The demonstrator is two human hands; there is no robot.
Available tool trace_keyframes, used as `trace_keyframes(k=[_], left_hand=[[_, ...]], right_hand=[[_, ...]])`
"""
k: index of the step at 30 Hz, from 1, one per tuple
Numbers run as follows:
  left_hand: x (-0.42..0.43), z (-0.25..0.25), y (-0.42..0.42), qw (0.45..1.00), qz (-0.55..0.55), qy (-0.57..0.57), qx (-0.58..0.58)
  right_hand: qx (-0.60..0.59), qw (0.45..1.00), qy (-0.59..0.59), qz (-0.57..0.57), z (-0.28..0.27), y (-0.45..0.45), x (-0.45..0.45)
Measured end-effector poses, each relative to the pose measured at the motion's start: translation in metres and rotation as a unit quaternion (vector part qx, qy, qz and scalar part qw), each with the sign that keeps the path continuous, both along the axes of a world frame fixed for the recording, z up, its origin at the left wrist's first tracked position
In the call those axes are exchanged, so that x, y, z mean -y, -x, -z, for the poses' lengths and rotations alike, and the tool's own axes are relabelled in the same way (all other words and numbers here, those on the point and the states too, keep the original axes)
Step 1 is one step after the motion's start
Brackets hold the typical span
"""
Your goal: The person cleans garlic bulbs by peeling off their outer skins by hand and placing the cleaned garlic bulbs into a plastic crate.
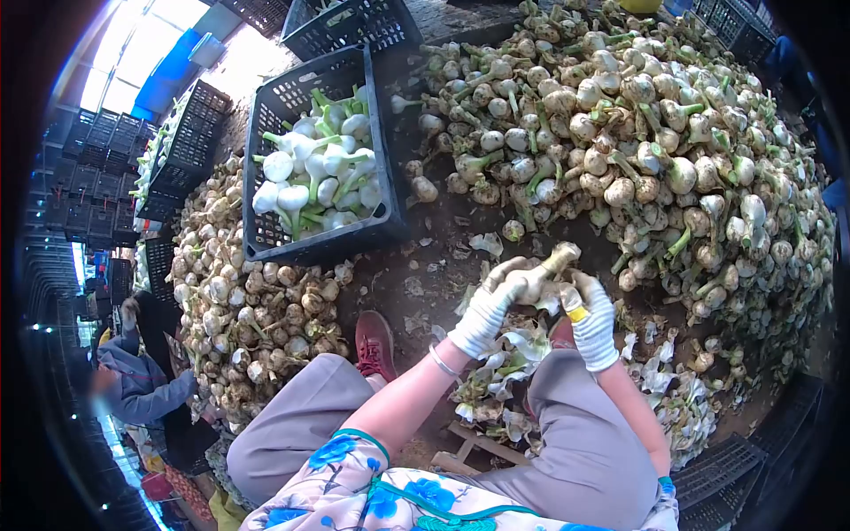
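Both my hands wear white knit gloves with soiled fingers. My left hand (489,310) is closed around a garlic bulb (529,285), whose thick cut stem (561,257) points up and to the right. Close beside the bulb is my right hand (591,320), its fingers curled inward. A yellow band (577,314) shows at its thumb side; whether it belongs to a small tool or is wrapped on the thumb is unclear. Beneath both hands lies a heap of peeled garlic skins (505,372).
A large pile of unpeeled garlic (620,133) rises ahead and right. The black crate (382,150) at front left holds clean white bulbs. More garlic (257,301) lies left, near another person (146,385). Black crates (722,469) stand at lower right.
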State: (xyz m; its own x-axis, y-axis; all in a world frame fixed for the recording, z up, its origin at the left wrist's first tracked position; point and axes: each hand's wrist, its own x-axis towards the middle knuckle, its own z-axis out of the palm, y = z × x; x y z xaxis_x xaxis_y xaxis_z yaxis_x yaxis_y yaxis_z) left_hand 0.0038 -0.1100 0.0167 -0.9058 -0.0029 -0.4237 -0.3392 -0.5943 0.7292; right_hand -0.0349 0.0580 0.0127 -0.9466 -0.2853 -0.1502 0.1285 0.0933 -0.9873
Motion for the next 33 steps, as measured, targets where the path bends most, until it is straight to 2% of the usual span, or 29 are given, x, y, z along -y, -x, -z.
trace_keyframes(k=[1, 2, 3, 5, 6, 8, 9, 11, 12, 13, 14, 15, 16, 17, 18, 19, 21, 22, 23, 24, 25, 26, 27, 29, 30, 31, 33], left_hand=[[-0.006, 0.001, -0.005, 0.998, 0.025, 0.038, -0.035], [-0.013, 0.002, -0.008, 0.997, 0.051, 0.038, -0.040], [-0.018, 0.001, -0.012, 1.000, 0.028, 0.004, -0.006], [-0.018, -0.002, -0.016, 0.999, 0.026, 0.006, 0.019], [-0.017, 0.000, -0.016, 0.999, 0.028, 0.004, 0.020], [-0.013, 0.007, -0.016, 0.996, 0.023, -0.075, 0.043], [-0.010, 0.010, -0.017, 0.996, 0.020, -0.076, 0.047], [-0.004, 0.013, -0.014, 0.977, 0.051, -0.184, 0.095], [-0.005, 0.009, -0.008, 0.970, 0.044, -0.189, 0.149], [0.007, 0.028, -0.010, 0.955, 0.140, -0.243, 0.094], [0.004, 0.022, -0.007, 0.966, 0.121, -0.205, 0.104], [-0.001, 0.018, -0.005, 0.974, 0.100, -0.168, 0.116], [-0.004, 0.020, -0.012, 0.995, 0.087, -0.016, 0.042], [-0.008, 0.014, -0.018, 0.987, 0.073, 0.137, -0.030], [-0.015, 0.003, -0.022, 0.988, 0.030, 0.142, -0.047], [-0.017, 0.005, -0.023, 0.988, 0.030, 0.142, -0.043], [-0.018, 0.009, -0.021, 0.983, -0.012, 0.170, -0.064], [-0.016, 0.010, -0.021, 0.989, -0.018, 0.143, -0.033], [-0.011, 0.013, -0.019, 0.989, -0.019, 0.141, -0.035], [-0.006, 0.016, -0.016, 0.999, -0.013, -0.003, 0.036], [-0.005, 0.020, -0.016, 0.983, -0.005, -0.148, 0.110], [-0.011, 0.001, -0.011, 0.977, -0.007, -0.142, 0.161], [-0.006, 0.000, -0.009, 0.977, -0.007, -0.140, 0.158], [0.011, -0.002, -0.012, 0.925, 0.154, -0.331, 0.102], [0.013, -0.002, -0.006, 0.927, 0.171, -0.323, 0.087], [0.008, -0.004, -0.004, 0.967, 0.135, -0.189, 0.102], [-0.002, 0.005, -0.002, 0.988, 0.042, -0.121, 0.088]], right_hand=[[0.064, 0.997, 0.021, -0.032, 0.006, 0.002, -0.001], [0.056, 0.997, -0.012, -0.048, 0.009, 0.003, 0.000], [0.069, 0.995, -0.031, -0.060, 0.000, 0.005, -0.001], [-0.100, 0.987, -0.073, -0.098, 0.008, 0.009, -0.002], [-0.099, 0.987, -0.075, -0.097, 0.007, 0.006, -0.004], [0.094, 0.991, 0.012, -0.094, 0.002, 0.000, -0.002], [0.098, 0.990, 0.012, -0.097, -0.002, 0.000, -0.002], [0.067, 0.986, -0.053, -0.142, -0.011, 0.002, -0.003], [0.024, 0.989, -0.067, -0.130, 0.002, -0.001, -0.002], [-0.067, 0.979, -0.106, -0.162, 0.012, 0.000, -0.006], [0.082, 0.986, -0.085, -0.121, 0.016, 0.001, -0.003], [0.231, 0.968, -0.059, -0.077, 0.018, 0.002, 0.000], [0.231, 0.968, -0.058, -0.077, 0.017, 0.002, 0.001], [0.157, 0.975, -0.109, -0.109, 0.010, 0.003, 0.002], [0.086, 0.973, -0.158, -0.142, 0.006, 0.000, 0.004], [0.089, 0.973, -0.157, -0.143, 0.010, -0.002, 0.003], [-0.070, 0.967, -0.188, -0.156, 0.020, 0.000, 0.001], [-0.094, 0.971, -0.181, -0.122, 0.023, -0.002, 0.005], [-0.189, 0.940, -0.247, -0.142, 0.019, -0.001, 0.003], [-0.258, 0.922, -0.257, -0.133, 0.020, 0.003, 0.003], [-0.322, 0.900, -0.268, -0.123, 0.021, 0.004, 0.001], [-0.298, 0.899, -0.276, -0.164, 0.022, 0.006, -0.003], [-0.301, 0.899, -0.275, -0.163, 0.020, 0.008, -0.001], [-0.158, 0.977, -0.056, -0.134, 0.008, 0.005, 0.005], [-0.137, 0.983, 0.008, -0.121, -0.001, 0.006, 0.009], [-0.046, 0.994, 0.004, -0.103, -0.017, 0.002, 0.008], [0.029, 0.991, -0.041, -0.120, 0.006, -0.001, 0.004]])
